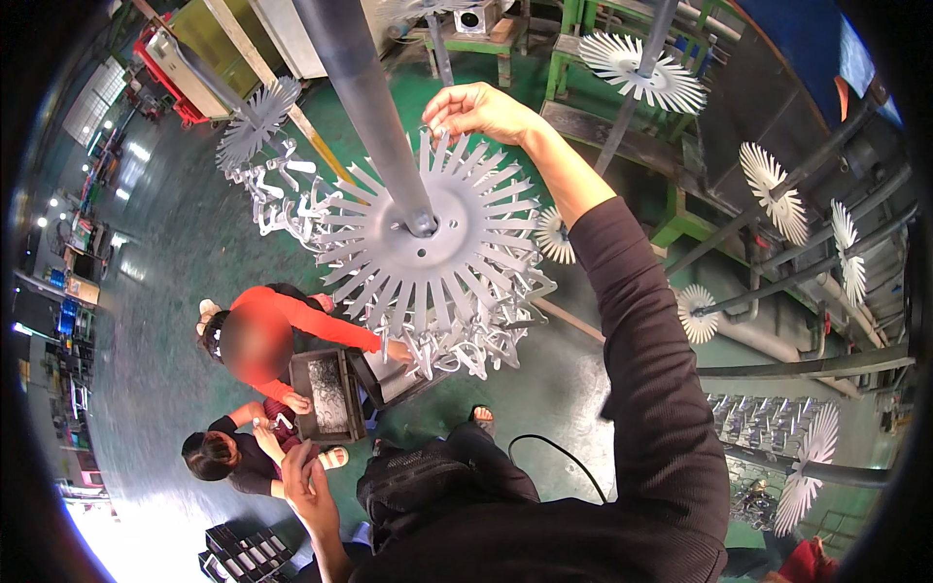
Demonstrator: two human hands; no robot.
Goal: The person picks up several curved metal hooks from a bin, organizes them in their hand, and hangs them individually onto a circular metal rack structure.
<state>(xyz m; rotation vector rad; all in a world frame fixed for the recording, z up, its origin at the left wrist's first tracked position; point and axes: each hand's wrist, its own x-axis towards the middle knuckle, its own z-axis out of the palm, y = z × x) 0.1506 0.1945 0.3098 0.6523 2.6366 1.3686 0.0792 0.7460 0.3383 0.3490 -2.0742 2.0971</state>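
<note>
Workshop hall, wide fisheye view, dark round rim. Green floor (175, 253), glossy, worn pale in patches; white streaks of reflected light at left. Bright panel (94, 97), likely window, far upper left; strong daylight glare (117, 534) at lower left. Yellow-green panel (219, 39) beside pale cabinet (292, 37) at top. Small green-legged table (491, 46) near top centre. Long bench (622, 131), dark top, green frame, upper right. Deep blue surface (812, 44) in top right corner. Pale thick pipe (763, 340) low along right side.
</note>
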